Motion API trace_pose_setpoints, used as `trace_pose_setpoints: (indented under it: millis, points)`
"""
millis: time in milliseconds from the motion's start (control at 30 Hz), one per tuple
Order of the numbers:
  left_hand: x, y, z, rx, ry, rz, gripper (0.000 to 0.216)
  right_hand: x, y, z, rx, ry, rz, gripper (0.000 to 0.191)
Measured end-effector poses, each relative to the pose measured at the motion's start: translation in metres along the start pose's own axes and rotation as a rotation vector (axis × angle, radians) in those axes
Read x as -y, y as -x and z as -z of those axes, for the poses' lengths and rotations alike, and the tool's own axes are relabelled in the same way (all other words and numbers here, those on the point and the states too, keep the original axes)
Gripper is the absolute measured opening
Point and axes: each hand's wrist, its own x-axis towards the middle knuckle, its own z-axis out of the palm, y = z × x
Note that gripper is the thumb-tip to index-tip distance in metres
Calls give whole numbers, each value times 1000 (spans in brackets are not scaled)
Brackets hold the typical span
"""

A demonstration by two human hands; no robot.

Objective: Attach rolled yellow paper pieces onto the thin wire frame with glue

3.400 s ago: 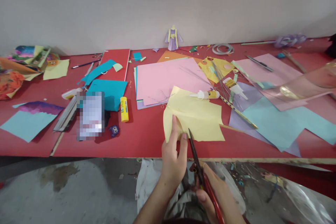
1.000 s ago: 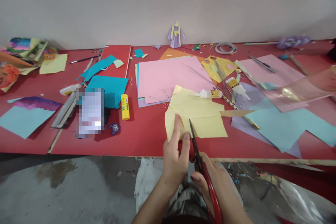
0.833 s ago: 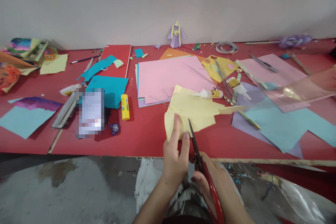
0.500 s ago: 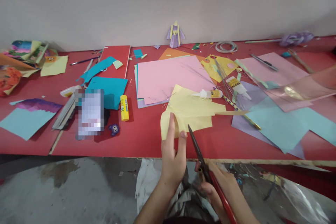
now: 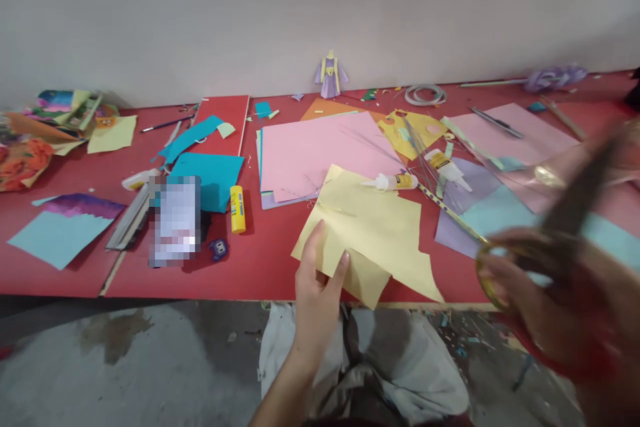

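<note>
Pinching the near-left edge of the yellow sheet (image 5: 373, 233) between thumb and fingers (image 5: 341, 265) of the left hand (image 5: 316, 287), closed on the paper. Gripping blurred red-handled scissors (image 5: 575, 203) in the right hand (image 5: 550, 320), raised well apart from the sheet. Lying just beyond: glue bottle (image 5: 395, 181), pink paper (image 5: 320, 147), glue stick (image 5: 237, 209). Resting on a cluttered red table (image 5: 270, 273) against a white wall (image 5: 200, 13), the sheet's near corner overhanging the table edge beside the fingertips.

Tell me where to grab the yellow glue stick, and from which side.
Grip the glue stick at its near half, from straight above, fingers closing across its narrow width. It lies flat on the red table, long axis pointing away from you; its far end meets the edge of the teal paper, while the near half has bare table either side.
</note>
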Motion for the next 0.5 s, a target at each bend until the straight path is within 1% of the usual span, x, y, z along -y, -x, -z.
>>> trace_pose_setpoints:
  millis: [33,67,100,167,233,300,433,467,500]
  points:
    - [0,0,2,6,-5,10,54,11,-28,-9,0,86,63,33]
    - [-1,0,4,6,-20,24,54,23,-56,-20,36,116,171,29]
    - [-3,1,6,5,-47,44,55,32,-79,-32,79,110,327,26]
    - [-8,3,11,15,-119,77,58,44,-110,-53,193,153,537,30]
    - [-13,6,15,48,-195,82,59,48,-119,-69,292,257,648,34]
    - [-16,9,19,74,-260,73,54,50,-118,-78,378,355,696,31]
    - [-15,12,22,81,-338,123,43,56,-119,-85,491,520,735,16]
    - [-14,12,22,86,-343,140,43,57,-121,-86,528,527,769,14]
    - [-14,13,21,96,-343,150,42,58,-124,-87,556,518,804,16]
